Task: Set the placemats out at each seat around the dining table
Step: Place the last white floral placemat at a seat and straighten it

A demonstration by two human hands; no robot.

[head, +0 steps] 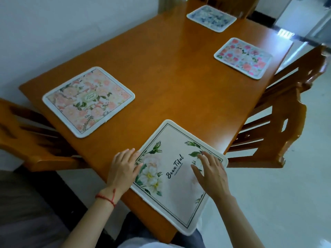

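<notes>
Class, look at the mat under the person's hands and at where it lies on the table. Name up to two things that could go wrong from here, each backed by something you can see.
1. The white mat sits skewed, with its near corner past the table edge; if left so, it might droop or slide off.
2. Both the left hand and right hand only rest flat on it, so a push may turn it further.

The white placemat [176, 169] is showing the word "Beautiful" in black script, running between the left hand's fingertips [138, 158] and the right hand's fingers [204, 158]. A smaller line is sitting just beside it, too small to read. The peach placemat [88, 101], well beyond the fingers, is bearing an unreadable oval label.
</notes>
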